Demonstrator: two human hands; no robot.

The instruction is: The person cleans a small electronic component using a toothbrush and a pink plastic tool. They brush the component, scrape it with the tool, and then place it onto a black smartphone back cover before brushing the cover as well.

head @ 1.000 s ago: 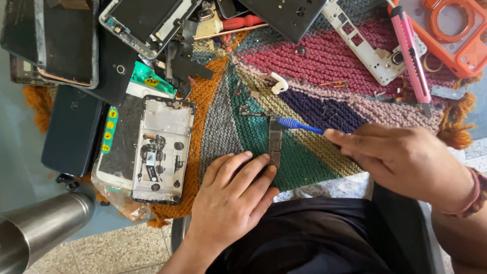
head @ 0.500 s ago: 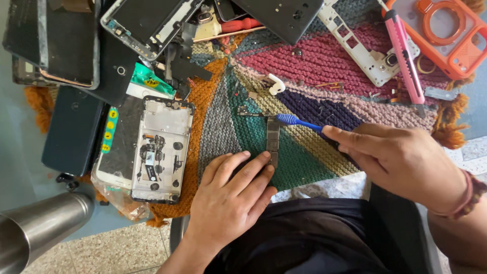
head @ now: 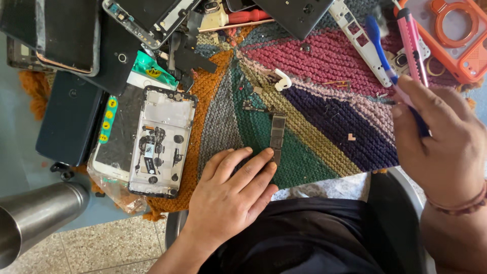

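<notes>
My left hand (head: 231,187) lies flat on a striped knitted mat (head: 324,116), fingers apart, its fingertips touching the lower end of a small grey circuit board (head: 277,137). My right hand (head: 439,134) is at the right edge of the mat, closed around a blue-handled tool (head: 378,40) that points up and away from the board. An opened phone frame (head: 161,142) with exposed parts lies left of my left hand.
Dark phones and back covers (head: 66,122) are piled at the left and top. A white earbud (head: 281,78), a pink utility knife (head: 410,35), an orange case (head: 456,35) and a white frame (head: 355,35) lie on the mat. A steel cylinder (head: 35,218) sits lower left.
My right hand has pulled the blue tool away from the circuit board, moving right and lifting its tip upward. My left hand has stayed on the board.
</notes>
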